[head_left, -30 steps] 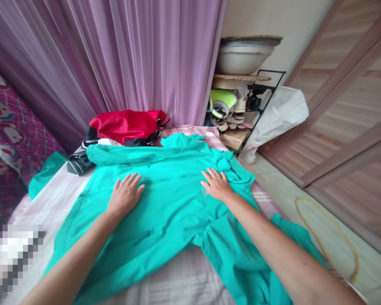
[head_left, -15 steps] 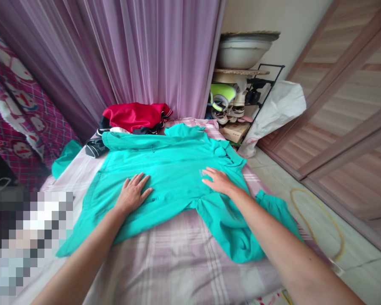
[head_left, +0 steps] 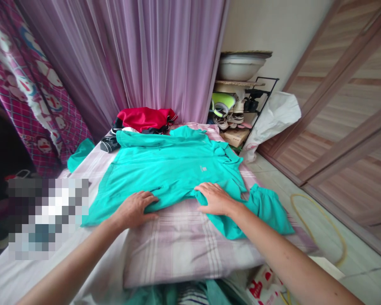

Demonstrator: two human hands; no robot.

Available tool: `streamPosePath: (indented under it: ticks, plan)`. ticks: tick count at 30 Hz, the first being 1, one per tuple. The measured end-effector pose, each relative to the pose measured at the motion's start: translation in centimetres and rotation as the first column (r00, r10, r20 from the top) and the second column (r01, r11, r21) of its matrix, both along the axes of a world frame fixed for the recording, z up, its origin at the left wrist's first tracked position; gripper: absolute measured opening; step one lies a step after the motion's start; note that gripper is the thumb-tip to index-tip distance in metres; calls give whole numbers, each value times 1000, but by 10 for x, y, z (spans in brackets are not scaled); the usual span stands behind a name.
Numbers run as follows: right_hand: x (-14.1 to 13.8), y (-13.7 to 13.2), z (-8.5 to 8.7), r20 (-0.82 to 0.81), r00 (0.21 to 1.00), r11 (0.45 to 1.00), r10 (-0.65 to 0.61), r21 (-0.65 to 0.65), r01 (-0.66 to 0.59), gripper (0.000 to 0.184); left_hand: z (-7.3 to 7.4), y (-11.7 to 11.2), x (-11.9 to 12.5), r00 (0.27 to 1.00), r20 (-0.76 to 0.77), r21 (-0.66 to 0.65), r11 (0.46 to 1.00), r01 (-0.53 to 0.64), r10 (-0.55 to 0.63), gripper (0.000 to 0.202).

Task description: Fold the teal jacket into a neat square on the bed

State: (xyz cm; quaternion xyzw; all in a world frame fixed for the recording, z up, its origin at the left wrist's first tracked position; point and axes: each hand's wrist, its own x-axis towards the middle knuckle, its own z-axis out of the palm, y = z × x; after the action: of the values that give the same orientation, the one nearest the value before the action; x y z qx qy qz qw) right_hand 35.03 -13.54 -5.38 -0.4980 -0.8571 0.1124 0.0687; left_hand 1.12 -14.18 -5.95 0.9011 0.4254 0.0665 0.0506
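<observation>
A teal long-sleeved shirt (head_left: 168, 165) lies spread flat on a bed with a pale pink striped sheet (head_left: 184, 241). My left hand (head_left: 133, 209) sits at the near left of the shirt, its fingers curled over the hem. My right hand (head_left: 214, 199) grips bunched fabric at the near edge, close to the right sleeve (head_left: 266, 209). That sleeve hangs crumpled towards the bed's right edge. A small teal piece of cloth (head_left: 80, 154) lies on the bed at the far left.
A red garment (head_left: 144, 118) and a black item (head_left: 109, 144) lie at the bed's far end, before a lilac curtain (head_left: 165, 59). To the right stand a shoe rack (head_left: 231, 114), a white basin (head_left: 239, 67), a white plastic bag (head_left: 274, 123) and a sliding door (head_left: 343, 118).
My hands have moved towards me, from the shirt's middle to its near edge, and now hold the fabric there. The view has also shifted back, showing more of the bed.
</observation>
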Motion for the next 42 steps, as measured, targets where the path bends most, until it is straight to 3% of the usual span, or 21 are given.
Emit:
streamPosePath:
  ticks: [3, 6, 13, 16, 18, 21, 23, 25, 27, 30, 34, 36, 39, 42]
  plan:
    - [-1, -5, -2, 64, 998, 999, -17, 43, 15, 54, -8, -4, -4, 998, -64, 65, 998, -2, 6, 35]
    - [5, -9, 0, 120, 991, 997, 50, 48, -56, 49, -12, -7, -7, 993, -118, 103, 995, -11, 23, 38]
    - [15, -20, 6, 113, 985, 990, 128, -69, -120, 39, -9, -26, -12, 979, -192, 125, 991, -43, 66, 36]
    - [15, -7, 19, 64, 983, 977, 170, -145, -159, 26, -3, -30, -12, 976, -197, 111, 991, -76, 97, 34]
    - [12, 10, 30, 60, 989, 977, 131, -174, -119, 38, 1, -30, -11, 977, -185, 81, 993, -91, 105, 33]
    - [0, 39, 38, -9, 1000, 999, -18, -32, 18, 44, 6, -24, -10, 981, -152, 7, 992, -122, 122, 31]
    - [-11, 53, 30, -83, 990, 988, -113, 99, 121, 43, 9, -18, -9, 977, -154, -54, 986, -154, 145, 30]
    - [-21, 60, 11, -69, 975, 966, -213, 133, 221, 50, 12, -14, -10, 975, -162, -116, 978, -171, 151, 30]
    - [-27, 60, -12, 36, 953, 952, -302, 64, 300, 58, 15, -12, -13, 981, -143, -178, 972, -153, 129, 29]
    - [-27, 58, -36, 116, 942, 947, -316, -23, 321, 63, 18, -14, -20, 990, -81, -224, 966, -127, 111, 26]
    - [-19, 60, -33, 65, 948, 947, -312, -60, 316, 58, 13, -20, -35, 984, -56, -98, 980, -172, 167, 39]
    - [-13, 57, -21, -36, 966, 960, -257, -123, 251, 50, 10, -20, -48, 983, -49, -69, 981, -181, 178, 38]
    - [-9, 41, -3, -248, 968, 982, -44, -189, -3, 40, 8, -13, -70, 975, -40, -120, 968, -220, 217, 35]
    - [-14, 23, 9, -242, 957, 967, 158, -158, -199, 38, 15, 1, -86, 943, -88, -112, 938, -329, 320, 32]
